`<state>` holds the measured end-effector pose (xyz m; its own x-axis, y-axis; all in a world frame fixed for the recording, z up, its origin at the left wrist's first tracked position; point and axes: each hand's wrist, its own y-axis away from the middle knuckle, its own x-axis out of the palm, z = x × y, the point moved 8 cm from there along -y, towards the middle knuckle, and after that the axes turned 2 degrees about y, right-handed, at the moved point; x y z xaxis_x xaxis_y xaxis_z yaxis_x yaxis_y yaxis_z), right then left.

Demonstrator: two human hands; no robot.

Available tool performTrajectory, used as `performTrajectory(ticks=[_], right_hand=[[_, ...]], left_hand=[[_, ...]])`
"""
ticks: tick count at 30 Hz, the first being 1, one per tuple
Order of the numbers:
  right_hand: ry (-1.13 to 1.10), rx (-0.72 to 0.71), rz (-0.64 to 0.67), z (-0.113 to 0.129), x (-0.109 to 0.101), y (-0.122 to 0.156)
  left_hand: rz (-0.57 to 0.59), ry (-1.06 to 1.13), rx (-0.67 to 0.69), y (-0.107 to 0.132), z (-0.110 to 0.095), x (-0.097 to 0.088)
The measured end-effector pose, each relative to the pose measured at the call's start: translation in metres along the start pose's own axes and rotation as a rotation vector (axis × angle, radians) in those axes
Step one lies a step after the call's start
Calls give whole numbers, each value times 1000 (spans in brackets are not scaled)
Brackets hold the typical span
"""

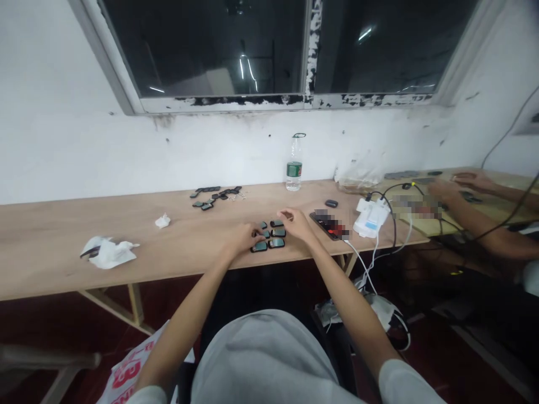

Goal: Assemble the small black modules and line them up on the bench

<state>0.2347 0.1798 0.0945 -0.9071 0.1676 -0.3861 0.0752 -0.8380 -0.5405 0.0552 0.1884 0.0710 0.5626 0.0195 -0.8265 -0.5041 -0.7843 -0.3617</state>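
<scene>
On the table [181, 252], black-edged pieces [277, 243], glossy, grey-green

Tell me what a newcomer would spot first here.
Probably the big dark window with its peeling frame, across the top. Below it, a green-labelled bottle stands at the back of the wooden table. Small dark-rimmed pieces lie between the left grip and right grip, near the table's front edge.

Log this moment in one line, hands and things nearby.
left hand: at left-column black-rimmed pieces | right hand: beside right column, contact unclear | phone: on table, right of pieces
</scene>
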Motion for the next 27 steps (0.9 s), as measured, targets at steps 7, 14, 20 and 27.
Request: performTrajectory(ticks=[7, 14, 20, 27], right_hand=[[245, -45, 101, -30, 15, -1], [425, -1, 169, -45, 21, 3], [580, 30, 119, -42, 4, 3], [543, 107, 149, -51, -8, 3]], left_hand=[[-143, 79, 50, 26, 8, -23], [-85, 108, 8, 33, 33, -28], [-9, 118, -2, 32, 32, -22], [-2, 116, -58, 34, 33, -22]])
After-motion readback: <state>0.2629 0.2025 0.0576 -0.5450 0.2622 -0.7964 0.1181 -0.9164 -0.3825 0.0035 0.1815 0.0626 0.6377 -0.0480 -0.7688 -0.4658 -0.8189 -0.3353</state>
